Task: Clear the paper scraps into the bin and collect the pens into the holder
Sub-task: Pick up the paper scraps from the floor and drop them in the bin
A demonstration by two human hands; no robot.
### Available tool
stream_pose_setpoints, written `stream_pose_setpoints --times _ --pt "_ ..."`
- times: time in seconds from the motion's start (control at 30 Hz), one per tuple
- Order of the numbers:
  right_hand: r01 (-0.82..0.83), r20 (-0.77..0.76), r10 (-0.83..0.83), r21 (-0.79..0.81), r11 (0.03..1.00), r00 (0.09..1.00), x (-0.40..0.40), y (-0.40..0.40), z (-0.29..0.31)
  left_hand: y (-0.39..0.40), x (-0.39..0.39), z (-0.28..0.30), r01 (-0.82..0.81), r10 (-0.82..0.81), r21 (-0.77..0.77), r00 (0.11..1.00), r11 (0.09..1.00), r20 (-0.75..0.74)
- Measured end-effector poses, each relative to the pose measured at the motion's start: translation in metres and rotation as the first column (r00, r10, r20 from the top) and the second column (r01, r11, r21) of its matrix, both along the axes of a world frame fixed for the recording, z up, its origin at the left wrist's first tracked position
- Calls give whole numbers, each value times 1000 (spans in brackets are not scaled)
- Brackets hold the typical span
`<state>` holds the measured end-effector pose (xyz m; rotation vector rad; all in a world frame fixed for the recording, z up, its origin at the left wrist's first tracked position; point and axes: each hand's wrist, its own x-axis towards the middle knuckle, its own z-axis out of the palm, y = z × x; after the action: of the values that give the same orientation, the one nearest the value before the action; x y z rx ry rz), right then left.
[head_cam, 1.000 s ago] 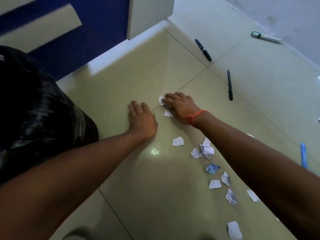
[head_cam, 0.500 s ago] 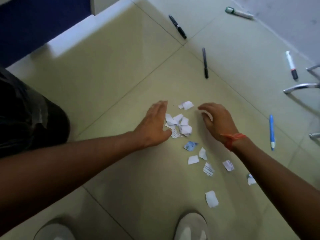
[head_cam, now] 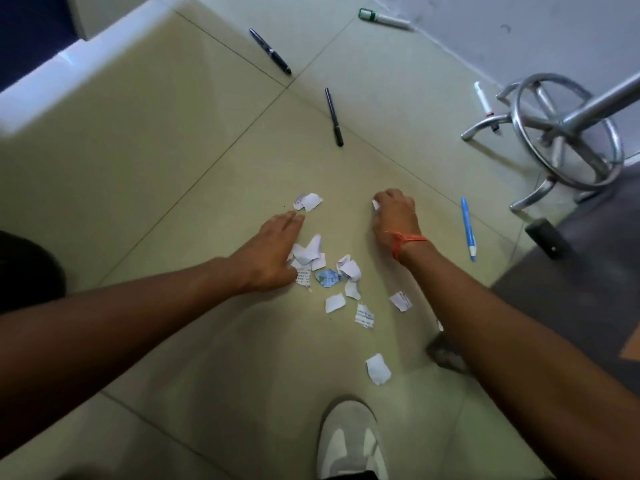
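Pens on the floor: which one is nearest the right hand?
The blue pen, just right of the right hand; the two black pens and two white markers lie farther off.

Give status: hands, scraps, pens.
Left hand flat, open against scrap pile. Right hand curled on one scrap. Blue pen, black pens untouched on floor. Stool base near markers.

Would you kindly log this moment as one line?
left hand: flat against paper scraps | right hand: closed on scrap | pens: on floor
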<state>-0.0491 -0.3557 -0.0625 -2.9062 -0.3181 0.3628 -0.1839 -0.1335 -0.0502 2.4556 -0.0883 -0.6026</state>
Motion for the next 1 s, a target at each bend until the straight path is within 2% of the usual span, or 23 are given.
stream_pose_setpoints --times 0.17,0.23,0.4,0.6,0.73,0.87,1.0 --pt "-225 -30 224 -30 974 974 -42 66 10 -4 6 6 34 -34 24 999 999 -19" --pt "-260 -50 258 -33 965 965 -65 75 11 -1 6 3 30 -30 26 1000 999 1" --pt "-172 -20 179 194 966 984 -103 45 16 1 7 3 95 -101 94 993 991 57" --pt "-101 -186 117 93 991 976 -147 4 22 -7 6 -4 239 -256 152 961 959 102" --pt "-81 -267 73 -19 997 961 -160 -8 23 -17 2 -6 307 -339 260 937 915 84" --pt "-14 -230 28 65 998 973 -155 -1 15 -18 -2 -9 294 -317 227 946 928 69" --pt "-24 -206 48 116 993 977 -140 12 8 -20 0 -8 265 -288 202 953 943 94"
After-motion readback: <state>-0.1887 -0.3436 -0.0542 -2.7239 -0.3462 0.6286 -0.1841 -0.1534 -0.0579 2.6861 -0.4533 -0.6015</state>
